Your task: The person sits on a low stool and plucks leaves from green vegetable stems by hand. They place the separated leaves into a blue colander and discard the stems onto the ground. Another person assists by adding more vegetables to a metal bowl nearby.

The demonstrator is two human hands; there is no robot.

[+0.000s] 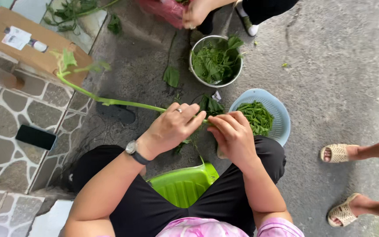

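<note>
Left hand (172, 127) pinched on a long green stem (110, 102), fingers (196, 118) closed around it; right hand (233, 136) gripping the same stem just beside, at 3 o'clock of the left. Stem running out toward 10 o'clock, leafy tip (69, 59) over a cardboard box (27, 48). Blue colander (281, 118) of cut greens touching the right hand at 2 o'clock; steel bowl (196, 72) of leaves at 12. Green stool (185, 184) at 6, between the knees. Dark phone (36, 137) on stone tiles at 9. Another person's hand (196, 13) at 12, sandalled feet (341, 153) at 3.
</note>
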